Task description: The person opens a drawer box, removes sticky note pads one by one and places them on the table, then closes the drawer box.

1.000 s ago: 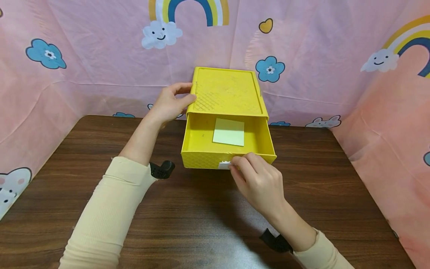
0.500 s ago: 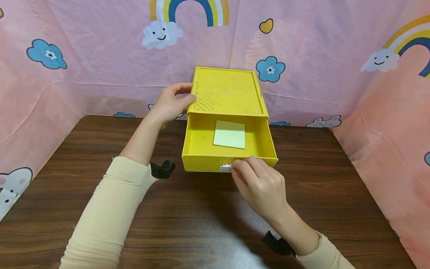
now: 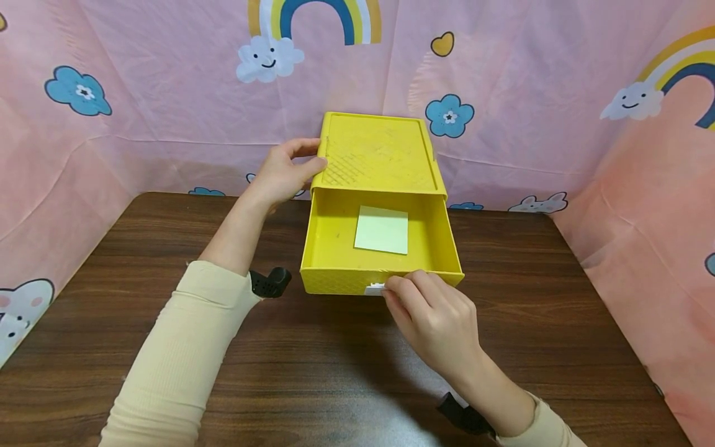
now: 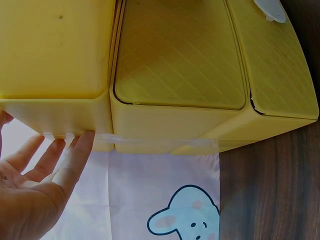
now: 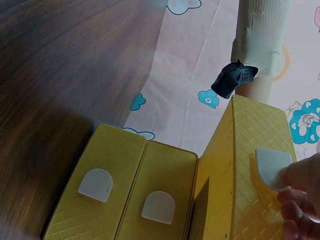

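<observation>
A yellow drawer cabinet (image 3: pixel 380 152) stands at the back of the table, its top drawer (image 3: pixel 329 282) pulled far out. Inside that drawer lies a pale green square pad (image 3: pixel 382 230). My left hand (image 3: pixel 282 174) holds the cabinet's left side near the top, thumb on the top edge; in the left wrist view the fingertips of the left hand (image 4: pixel 37 185) press its side wall. My right hand (image 3: pixel 436 316) pinches the white handle (image 3: pixel 374 289) on the drawer front. The right wrist view shows the right hand (image 5: pixel 302 195) on that handle (image 5: pixel 274 167), beside two closed drawers (image 5: pixel 95 185).
Dark wooden table (image 3: pixel 279 385) lies under and around the cabinet. Pink patterned cloth (image 3: pixel 184 93) hangs close behind it and along both sides. Each wrist wears a black device, the left one (image 3: pixel 270 282) near the sleeve cuff.
The top drawer has slid farther out toward me, with my right hand moving along on its handle. The pad has shifted forward with it. My left hand has stayed in place.
</observation>
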`<act>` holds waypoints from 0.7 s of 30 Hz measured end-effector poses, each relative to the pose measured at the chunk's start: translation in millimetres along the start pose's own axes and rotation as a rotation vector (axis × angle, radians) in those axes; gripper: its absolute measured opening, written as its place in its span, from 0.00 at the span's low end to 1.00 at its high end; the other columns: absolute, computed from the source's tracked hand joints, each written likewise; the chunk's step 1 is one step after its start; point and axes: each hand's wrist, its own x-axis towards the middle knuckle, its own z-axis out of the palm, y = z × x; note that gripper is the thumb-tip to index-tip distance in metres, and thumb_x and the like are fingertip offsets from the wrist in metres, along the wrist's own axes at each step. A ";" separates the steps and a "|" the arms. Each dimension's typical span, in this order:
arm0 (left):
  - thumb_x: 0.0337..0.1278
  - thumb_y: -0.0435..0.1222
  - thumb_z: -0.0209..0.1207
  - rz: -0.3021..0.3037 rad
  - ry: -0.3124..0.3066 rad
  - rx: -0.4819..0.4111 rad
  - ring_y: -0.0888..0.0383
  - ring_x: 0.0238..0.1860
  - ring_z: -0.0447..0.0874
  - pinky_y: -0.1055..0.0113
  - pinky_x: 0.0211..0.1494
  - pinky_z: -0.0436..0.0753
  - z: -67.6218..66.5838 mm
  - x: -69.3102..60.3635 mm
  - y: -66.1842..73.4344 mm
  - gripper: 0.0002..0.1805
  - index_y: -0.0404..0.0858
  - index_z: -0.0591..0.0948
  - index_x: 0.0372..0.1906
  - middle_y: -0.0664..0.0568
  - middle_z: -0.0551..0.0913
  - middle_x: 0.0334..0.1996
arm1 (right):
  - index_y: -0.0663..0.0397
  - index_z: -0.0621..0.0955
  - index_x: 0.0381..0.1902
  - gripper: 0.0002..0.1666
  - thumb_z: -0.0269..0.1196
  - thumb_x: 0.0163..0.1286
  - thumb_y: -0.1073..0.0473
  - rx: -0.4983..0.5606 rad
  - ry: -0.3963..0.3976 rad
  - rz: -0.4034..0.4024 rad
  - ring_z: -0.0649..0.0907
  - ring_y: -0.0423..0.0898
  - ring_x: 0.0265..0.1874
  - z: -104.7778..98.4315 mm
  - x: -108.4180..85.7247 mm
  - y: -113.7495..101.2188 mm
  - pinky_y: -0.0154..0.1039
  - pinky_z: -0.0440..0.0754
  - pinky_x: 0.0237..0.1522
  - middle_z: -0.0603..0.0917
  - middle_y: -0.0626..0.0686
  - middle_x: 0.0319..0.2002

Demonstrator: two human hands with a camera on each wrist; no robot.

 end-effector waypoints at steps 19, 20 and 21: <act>0.62 0.41 0.54 0.000 -0.001 0.004 0.55 0.44 0.77 0.71 0.39 0.80 -0.1 0.2 -0.2 0.27 0.43 0.66 0.66 0.50 0.68 0.61 | 0.55 0.81 0.25 0.12 0.55 0.67 0.60 0.023 0.007 -0.043 0.73 0.41 0.15 -13.4 0.0 -8.3 0.30 0.70 0.13 0.77 0.46 0.20; 0.62 0.41 0.54 0.001 0.001 0.002 0.55 0.44 0.77 0.71 0.39 0.80 -0.1 0.3 -0.4 0.27 0.43 0.66 0.66 0.50 0.68 0.61 | 0.55 0.81 0.25 0.12 0.55 0.67 0.60 0.025 0.004 -0.042 0.73 0.41 0.15 -13.9 -0.2 -8.6 0.30 0.70 0.13 0.77 0.46 0.20; 0.62 0.41 0.54 0.001 0.001 0.002 0.55 0.44 0.77 0.71 0.39 0.80 -0.1 0.3 -0.3 0.27 0.43 0.66 0.66 0.50 0.68 0.61 | 0.55 0.81 0.25 0.12 0.55 0.67 0.60 0.026 0.003 -0.041 0.73 0.41 0.15 -14.4 -0.4 -8.9 0.30 0.70 0.13 0.77 0.46 0.20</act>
